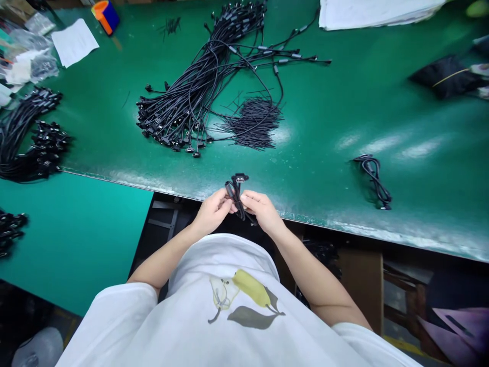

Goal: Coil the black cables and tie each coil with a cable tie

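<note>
A coiled black cable [237,191] with a connector at its top is held between both hands at the near edge of the green table [324,117]. My left hand [211,210] pinches the coil from the left, fingers closed on it. My right hand [263,210] grips it from the right, fingers closed too. Further out lie a big bundle of black cables [194,86] and a pile of thin black ties [255,122].
One finished coiled cable [374,181] lies to the right. More cable bundles [30,135] sit at the left on a lower green table [76,234]. White papers [74,42], plastic bags, an orange-blue cup [106,15] and a dark item [446,76] stand far back.
</note>
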A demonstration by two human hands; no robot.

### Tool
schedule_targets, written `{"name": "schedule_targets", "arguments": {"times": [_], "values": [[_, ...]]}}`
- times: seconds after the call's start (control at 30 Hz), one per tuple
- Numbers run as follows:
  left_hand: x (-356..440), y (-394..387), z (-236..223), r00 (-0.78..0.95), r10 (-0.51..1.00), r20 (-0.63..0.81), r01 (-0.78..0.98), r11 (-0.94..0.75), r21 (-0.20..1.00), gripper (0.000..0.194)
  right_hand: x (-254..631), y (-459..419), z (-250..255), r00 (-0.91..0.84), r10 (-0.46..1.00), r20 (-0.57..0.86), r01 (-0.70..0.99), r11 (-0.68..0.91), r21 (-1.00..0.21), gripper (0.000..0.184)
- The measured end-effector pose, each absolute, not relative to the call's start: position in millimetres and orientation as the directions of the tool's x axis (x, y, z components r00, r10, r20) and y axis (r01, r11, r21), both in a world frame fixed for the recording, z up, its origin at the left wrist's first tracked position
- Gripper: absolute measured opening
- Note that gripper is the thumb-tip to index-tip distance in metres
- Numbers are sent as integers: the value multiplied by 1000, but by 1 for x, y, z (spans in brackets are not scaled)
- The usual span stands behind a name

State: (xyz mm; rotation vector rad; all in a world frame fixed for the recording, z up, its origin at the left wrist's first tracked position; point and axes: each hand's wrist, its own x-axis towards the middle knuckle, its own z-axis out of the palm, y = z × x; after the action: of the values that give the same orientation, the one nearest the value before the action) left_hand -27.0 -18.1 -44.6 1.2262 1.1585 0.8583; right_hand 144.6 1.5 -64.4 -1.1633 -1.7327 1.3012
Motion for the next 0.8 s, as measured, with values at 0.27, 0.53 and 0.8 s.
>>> {"name": "schedule_targets", "arguments": {"times": [0.27, 0.53, 0.8], "values": [[-21, -13, -48, 123, 984, -129, 13, 129, 992, 24, 133, -20, -46, -391, 841, 374, 758, 525, -388, 31], [-35, -10, -43, 328, 924, -195, -41, 221, 974, 61, 134, -15, -68, -349, 865, 359, 796, 476, -373, 38], [-64, 9, -26, 167, 970, 175, 351, -224, 909, 40, 148, -3, -73, -421, 840, 343, 815, 516, -263, 40]]}}
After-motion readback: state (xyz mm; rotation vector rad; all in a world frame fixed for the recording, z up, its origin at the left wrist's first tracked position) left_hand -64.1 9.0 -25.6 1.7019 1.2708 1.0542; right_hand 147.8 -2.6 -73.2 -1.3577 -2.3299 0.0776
